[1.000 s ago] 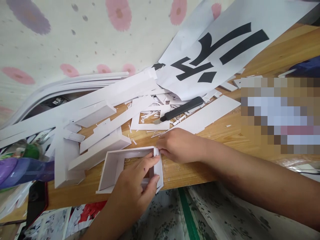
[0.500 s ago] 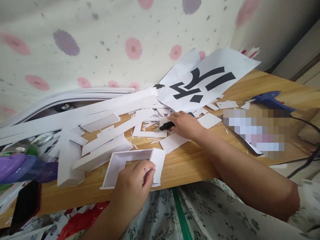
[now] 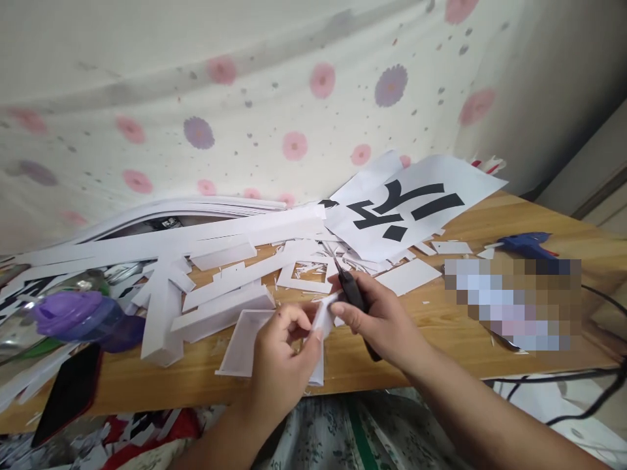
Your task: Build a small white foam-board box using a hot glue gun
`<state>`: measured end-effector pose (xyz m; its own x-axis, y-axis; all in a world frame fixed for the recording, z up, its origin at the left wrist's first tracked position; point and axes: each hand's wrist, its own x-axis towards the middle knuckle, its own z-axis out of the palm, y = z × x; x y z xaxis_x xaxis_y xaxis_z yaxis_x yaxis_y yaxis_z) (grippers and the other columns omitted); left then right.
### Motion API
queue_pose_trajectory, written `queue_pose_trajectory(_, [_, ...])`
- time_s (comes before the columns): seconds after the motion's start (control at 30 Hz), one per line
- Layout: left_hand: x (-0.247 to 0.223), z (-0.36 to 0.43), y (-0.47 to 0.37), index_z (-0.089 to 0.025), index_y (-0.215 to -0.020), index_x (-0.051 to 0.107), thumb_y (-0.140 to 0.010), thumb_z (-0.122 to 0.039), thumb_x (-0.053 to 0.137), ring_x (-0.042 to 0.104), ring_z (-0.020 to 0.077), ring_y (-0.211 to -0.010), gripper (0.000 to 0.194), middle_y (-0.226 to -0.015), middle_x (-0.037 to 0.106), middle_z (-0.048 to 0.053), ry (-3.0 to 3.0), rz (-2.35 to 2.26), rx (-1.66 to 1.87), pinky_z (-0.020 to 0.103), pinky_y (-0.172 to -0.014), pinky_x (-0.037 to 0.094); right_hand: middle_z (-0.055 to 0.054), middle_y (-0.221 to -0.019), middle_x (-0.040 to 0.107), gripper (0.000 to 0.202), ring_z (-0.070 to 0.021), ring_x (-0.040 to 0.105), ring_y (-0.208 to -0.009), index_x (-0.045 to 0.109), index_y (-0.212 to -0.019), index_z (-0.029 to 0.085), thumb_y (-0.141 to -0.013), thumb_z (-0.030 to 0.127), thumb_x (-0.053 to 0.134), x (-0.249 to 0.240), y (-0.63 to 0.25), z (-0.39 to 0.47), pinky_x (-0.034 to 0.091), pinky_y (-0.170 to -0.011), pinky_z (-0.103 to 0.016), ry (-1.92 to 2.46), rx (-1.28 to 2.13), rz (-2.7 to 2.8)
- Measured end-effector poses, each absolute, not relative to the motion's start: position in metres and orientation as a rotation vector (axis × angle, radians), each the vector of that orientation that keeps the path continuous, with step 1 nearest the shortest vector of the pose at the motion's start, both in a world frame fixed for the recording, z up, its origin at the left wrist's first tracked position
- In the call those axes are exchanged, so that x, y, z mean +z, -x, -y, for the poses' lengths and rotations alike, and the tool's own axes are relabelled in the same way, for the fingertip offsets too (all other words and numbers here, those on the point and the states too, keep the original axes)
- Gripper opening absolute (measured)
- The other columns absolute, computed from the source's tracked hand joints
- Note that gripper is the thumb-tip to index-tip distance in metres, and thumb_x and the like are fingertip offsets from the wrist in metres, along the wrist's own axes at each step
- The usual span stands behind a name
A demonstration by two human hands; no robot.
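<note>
- Black with a red edge, showing a phone (image 3: 68, 395) lying on the wooden table (image 3: 490, 225), by the near left edge.
- Beyond it, showing a purple-topped bottle (image 3: 78, 316) lying just beside white board.
- Farther right, showing white board pieces (image 3: 164, 307) lying in a jumble.
- Showing a white box (image 3: 242, 343) resting at the table's near edge, partly hidden behind the left hand (image 3: 281, 349).
- Pinching a small white piece (image 3: 323, 318) between the left thumb and fingers, holding it up in front of the box's right part.
- Grasping a black cutter (image 3: 351, 290) in the right hand (image 3: 389, 320), pointing its blade up and away; seemingly touching the piece with the right thumb, though too blurred for certainty.
- Beyond the hands, showing a white sheet (image 3: 421, 228) bearing black strokes, rising before a flowered cloth (image 3: 264, 104).
- At far right, showing a blue gun-shaped tool (image 3: 526, 244) lying well apart from both hands.
</note>
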<state>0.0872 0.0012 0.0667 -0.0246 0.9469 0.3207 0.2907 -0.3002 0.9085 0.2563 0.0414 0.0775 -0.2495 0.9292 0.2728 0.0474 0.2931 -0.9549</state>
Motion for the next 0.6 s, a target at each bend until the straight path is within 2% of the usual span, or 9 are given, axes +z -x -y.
queue_pose_trajectory(0.07, [0.068,-0.002,-0.092,-0.022,-0.076,0.044,-0.081,-0.022,0.058,0.062,0.0193,-0.108,0.014,-0.119,0.064,0.008,-1.653,-1.134,1.297,0.032,-0.088,0.054,-0.001,-0.08,0.059,0.027,-0.0127,0.052,-0.064,0.059,-0.094,0.018,-0.077,0.037,0.067,0.075,-0.248,-0.034,0.044,-0.057,-0.027,0.916,1.173,1.474])
queue_pose_trajectory(0.13, [0.069,-0.002,-0.094,-0.023,-0.09,0.049,-0.084,-0.026,0.058,0.054,0.0218,-0.124,0.012,-0.132,0.056,0.008,-1.637,-0.983,1.198,0.035,-0.097,0.05,-0.001,-0.079,0.059,0.027,-0.0129,0.053,-0.065,0.06,-0.092,0.018,-0.075,0.036,0.069,0.074,-0.246,-0.031,0.046,-0.058,-0.027,0.865,1.233,1.436])
queue_pose_trajectory(0.23, [0.07,-0.002,-0.092,-0.025,-0.117,0.045,-0.088,-0.031,0.053,0.06,0.0194,-0.113,0.03,-0.122,0.061,0.007,-1.655,-0.949,1.021,0.034,-0.092,0.052,0.0,-0.078,0.06,0.029,-0.0135,0.056,-0.064,0.06,-0.098,0.019,-0.077,0.038,0.067,0.078,-0.252,-0.031,0.049,-0.061,-0.029,0.779,1.296,1.497])
queue_pose_trajectory(0.3, [0.07,-0.003,-0.089,-0.025,-0.124,0.042,-0.09,-0.033,0.052,0.062,0.0189,-0.102,0.036,-0.113,0.064,0.006,-1.732,-1.079,0.951,0.034,-0.089,0.052,-0.003,-0.085,0.062,0.029,-0.0138,0.058,-0.065,0.058,-0.105,0.02,-0.082,0.038,0.062,0.082,-0.261,-0.03,0.05,-0.063,-0.03,0.779,1.238,1.544])
queue_pose_trajectory(0.37, [0.07,-0.005,-0.085,-0.024,-0.127,0.043,-0.089,-0.038,0.055,0.061,0.0213,-0.104,0.042,-0.116,0.062,0.007,-1.799,-1.224,0.947,0.036,-0.09,0.05,-0.005,-0.09,0.064,0.023,-0.0137,0.058,-0.065,0.057,-0.105,0.02,-0.087,0.034,0.055,0.085,-0.27,-0.028,0.049,-0.062,-0.029,0.846,1.068,1.606])
queue_pose_trajectory(0.47, [0.069,-0.008,-0.08,-0.022,-0.13,0.043,-0.084,-0.05,0.062,0.056,0.0259,-0.116,0.057,-0.129,0.057,0.011,-1.836,-1.278,1.0,0.038,-0.096,0.046,-0.001,-0.072,0.061,0.009,-0.0127,0.052,-0.058,0.057,-0.089,0.02,-0.087,0.028,0.054,0.084,-0.281,-0.023,0.042,-0.056,-0.026,0.979,0.695,1.861])
queue_pose_trajectory(0.6, [0.065,-0.009,-0.078,-0.021,-0.128,0.045,-0.079,-0.063,0.062,0.059,0.0257,-0.105,0.066,-0.119,0.06,0.011,-1.877,-1.232,1.034,0.036,-0.089,0.048,0.0,-0.059,0.056,0.009,-0.0126,0.048,-0.052,0.053,-0.071,0.019,-0.079,0.022,0.055,0.075,-0.284,-0.016,0.031,-0.051,-0.025,1.085,0.283,2.14])
